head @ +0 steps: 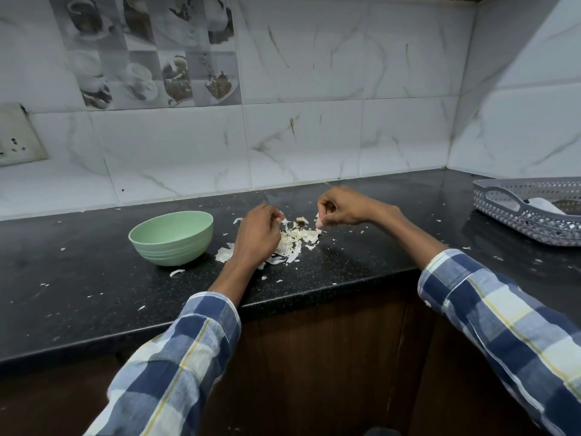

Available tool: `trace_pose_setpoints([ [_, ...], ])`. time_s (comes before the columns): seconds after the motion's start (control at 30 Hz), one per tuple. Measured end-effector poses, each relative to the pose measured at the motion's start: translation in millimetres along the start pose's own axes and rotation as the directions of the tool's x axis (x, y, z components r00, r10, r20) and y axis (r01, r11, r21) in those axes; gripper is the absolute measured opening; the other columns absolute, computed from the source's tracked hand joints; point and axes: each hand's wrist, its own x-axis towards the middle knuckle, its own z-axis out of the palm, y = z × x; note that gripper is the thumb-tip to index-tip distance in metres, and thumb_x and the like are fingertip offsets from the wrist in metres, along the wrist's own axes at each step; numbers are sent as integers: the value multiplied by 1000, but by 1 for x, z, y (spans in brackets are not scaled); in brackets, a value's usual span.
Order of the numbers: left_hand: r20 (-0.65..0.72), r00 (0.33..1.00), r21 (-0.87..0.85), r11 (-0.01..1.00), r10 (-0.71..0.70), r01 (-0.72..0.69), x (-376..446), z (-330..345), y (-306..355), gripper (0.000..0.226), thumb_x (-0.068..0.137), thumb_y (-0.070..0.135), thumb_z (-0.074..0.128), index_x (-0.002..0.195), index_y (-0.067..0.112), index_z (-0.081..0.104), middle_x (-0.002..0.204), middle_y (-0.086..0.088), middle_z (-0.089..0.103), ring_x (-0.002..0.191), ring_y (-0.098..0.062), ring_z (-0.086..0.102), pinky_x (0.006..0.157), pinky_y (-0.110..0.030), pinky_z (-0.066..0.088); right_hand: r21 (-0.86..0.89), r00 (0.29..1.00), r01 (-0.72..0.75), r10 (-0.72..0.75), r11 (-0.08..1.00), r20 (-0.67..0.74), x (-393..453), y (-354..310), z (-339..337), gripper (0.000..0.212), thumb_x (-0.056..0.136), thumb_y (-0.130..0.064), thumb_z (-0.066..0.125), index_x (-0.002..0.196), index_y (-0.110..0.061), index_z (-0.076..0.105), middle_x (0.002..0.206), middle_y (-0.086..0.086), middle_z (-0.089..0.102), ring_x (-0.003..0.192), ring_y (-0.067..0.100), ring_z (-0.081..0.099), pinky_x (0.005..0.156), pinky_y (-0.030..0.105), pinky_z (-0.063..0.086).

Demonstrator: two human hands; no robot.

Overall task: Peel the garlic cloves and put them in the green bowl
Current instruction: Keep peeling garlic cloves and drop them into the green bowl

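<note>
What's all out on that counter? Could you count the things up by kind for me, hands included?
Green bowl: 1
Grey basket: 1
Pile of garlic skins: 1, with loose flakes scattered around, too many to count
Hands: 2, left hand and right hand, each pinching a small white bit
Total: 5

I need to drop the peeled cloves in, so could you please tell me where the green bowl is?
The green bowl sits on the black counter, just left of the left hand and the peel pile.
</note>
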Motion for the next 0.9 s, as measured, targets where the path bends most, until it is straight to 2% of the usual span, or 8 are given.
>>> trace_pose_setpoints([
  [0.17, -2, 1000, -10, 1000, 0, 0, 0, 0, 0, 18, 103, 11, 55, 108, 13, 72, 106, 1, 68, 93, -15, 60, 84, -36, 50, 212, 1000, 4, -9, 977, 21, 6, -16, -38, 18, 90, -19, 80, 84, -5, 71, 77, 5, 75, 69, 11, 69, 66, 24, 57],
  [0.3, 12, 996, -125, 988, -90, 91, 3, 0, -1, 17, 104, 16, 59, 109, 12, 74, 107, 0, 73, 97, -17, 66, 87, -35, 53, 83, 966, -126, 103, 989, 239, 4, -9, 5, 12, 93, -10, 73, 85, -7, 65, 84, 7, 70, 76, 15, 65, 74, 29, 55],
  [0.37, 45, 986, -231, 958, -163, 169, 3, 0, 0, 17, 104, 23, 62, 111, 13, 75, 103, 2, 73, 97, -16, 68, 88, -33, 53, 59, 962, -149, 131, 987, 239, 7, -6, 14, 12, 95, -8, 70, 86, -8, 61, 90, 11, 69, 84, 22, 65, 84, 38, 56],
  [0.43, 99, 972, -266, 936, -213, 232, 4, -3, 1, 23, 106, 29, 63, 116, 12, 74, 102, 3, 72, 99, -16, 68, 91, -32, 53, 6, 954, -148, 141, 989, 265, 12, -9, 11, 10, 96, -8, 69, 88, -7, 63, 93, 14, 70, 85, 24, 65, 85, 41, 54],
  [0.53, 115, 972, -250, 941, -205, 228, 2, -2, -2, 25, 106, 29, 64, 118, 9, 75, 100, 1, 73, 97, -16, 69, 93, -32, 54, 5, 950, -155, 148, 988, 275, 12, -10, 10, 8, 97, -10, 70, 93, -4, 66, 91, 11, 72, 80, 22, 69, 79, 33, 59],
  [0.67, 93, 974, -305, 926, -204, 223, 11, -4, -2, 23, 105, 28, 63, 113, 11, 76, 100, 2, 75, 92, -11, 69, 93, -33, 57, -16, 970, -148, 148, 989, 193, 6, -9, 13, 22, 95, -25, 74, 99, -3, 71, 88, 6, 77, 79, 18, 75, 84, 32, 62],
  [0.77, 115, 966, -424, 868, -230, 257, 19, -7, -1, 23, 109, 29, 55, 104, 18, 75, 99, 6, 75, 95, -6, 70, 99, -33, 56, 3, 980, -122, 120, 993, 162, 3, -8, 14, 34, 89, -38, 80, 95, -6, 72, 83, 2, 78, 69, 10, 73, 72, 24, 59],
  [0.9, 211, 919, -607, 693, -332, 389, 24, -9, -3, 54, 113, 45, 40, 109, 6, 77, 110, -10, 78, 108, -23, 72, 103, -40, 47, 64, 976, -122, 108, 991, 189, 4, -4, 14, 21, 89, -23, 81, 98, -8, 69, 82, -2, 72, 74, 14, 71, 72, 28, 60],
])
